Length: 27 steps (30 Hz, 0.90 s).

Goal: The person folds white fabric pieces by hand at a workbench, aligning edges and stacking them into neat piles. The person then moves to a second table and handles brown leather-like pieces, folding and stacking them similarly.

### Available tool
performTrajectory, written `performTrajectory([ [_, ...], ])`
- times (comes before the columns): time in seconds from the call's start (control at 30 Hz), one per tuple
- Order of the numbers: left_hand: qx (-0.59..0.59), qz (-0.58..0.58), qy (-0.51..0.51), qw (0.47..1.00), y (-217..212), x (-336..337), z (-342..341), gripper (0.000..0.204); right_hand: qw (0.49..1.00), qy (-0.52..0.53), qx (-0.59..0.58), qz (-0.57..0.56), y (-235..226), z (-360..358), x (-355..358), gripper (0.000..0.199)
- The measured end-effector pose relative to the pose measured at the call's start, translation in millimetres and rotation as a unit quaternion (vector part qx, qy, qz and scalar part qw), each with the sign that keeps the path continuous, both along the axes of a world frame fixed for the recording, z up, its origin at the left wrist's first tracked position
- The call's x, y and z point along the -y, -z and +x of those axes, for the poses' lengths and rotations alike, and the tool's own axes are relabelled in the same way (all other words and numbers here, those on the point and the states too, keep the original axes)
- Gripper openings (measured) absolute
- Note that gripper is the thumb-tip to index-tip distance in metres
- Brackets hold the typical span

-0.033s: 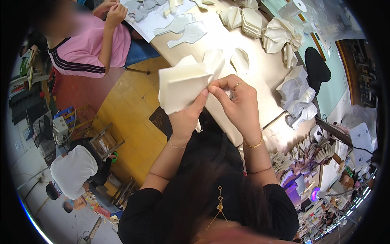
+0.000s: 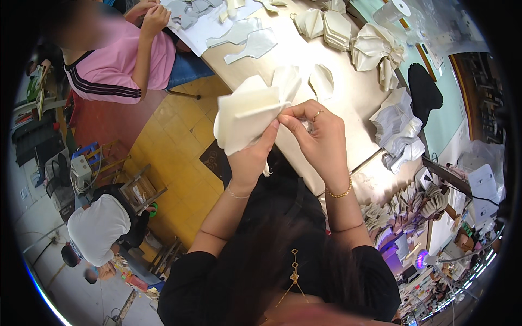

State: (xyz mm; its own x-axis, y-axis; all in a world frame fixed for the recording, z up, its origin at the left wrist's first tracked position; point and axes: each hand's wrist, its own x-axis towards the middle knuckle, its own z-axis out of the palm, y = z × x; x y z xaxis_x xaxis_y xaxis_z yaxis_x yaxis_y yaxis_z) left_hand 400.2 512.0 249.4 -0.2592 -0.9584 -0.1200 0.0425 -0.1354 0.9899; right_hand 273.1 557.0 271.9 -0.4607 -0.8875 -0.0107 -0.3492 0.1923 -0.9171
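My left hand is closed around a fanned bundle of cream fabric pieces, held up over the near edge of the table. The thumb presses the narrow end of the bundle while the broad flaps spread up and to the left. At that narrow end, my right hand pinches thumb and forefinger together against the edge of the pieces. Whatever lies between those fingertips is too small to make out. A single cream piece rests on the table just beyond the bundle.
Grey-white cut pieces lie toward the far left of the table. Bundled cream pieces and a pale stack are at right, near a black shape. A co-worker in pink sits at left; another person is behind.
The flaps of the cream bundle have shifted slightly to the right and tilted. Both hands stay in nearly the same place.
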Motion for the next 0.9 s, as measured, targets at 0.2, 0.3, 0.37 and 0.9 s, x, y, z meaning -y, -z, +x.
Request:
performTrajectory([
  [0.2,0.027,-0.06,0.002,0.998,4.2,3.7,-7.4,0.018,0.999,-0.006,-0.032,-0.004,0.4,-4.7,3.8,0.011],
  [0.3,0.007,-0.055,-0.002,0.998,5.8,7.1,-6.7,0.02,1.0,-0.012,-0.001,-0.005,-0.1,-5.1,6.1,0.01],
  [0.37,-0.043,0.034,-0.016,0.998,5.7,6.4,-4.4,0.021,0.999,-0.026,0.026,-0.009,-0.2,-6.0,6.7,0.01],
  [0.9,-0.14,0.12,-0.05,0.982,9.2,6.0,-10.2,0.027,0.965,-0.009,0.261,0.003,43.7,-0.7,1.7,0.019],
])
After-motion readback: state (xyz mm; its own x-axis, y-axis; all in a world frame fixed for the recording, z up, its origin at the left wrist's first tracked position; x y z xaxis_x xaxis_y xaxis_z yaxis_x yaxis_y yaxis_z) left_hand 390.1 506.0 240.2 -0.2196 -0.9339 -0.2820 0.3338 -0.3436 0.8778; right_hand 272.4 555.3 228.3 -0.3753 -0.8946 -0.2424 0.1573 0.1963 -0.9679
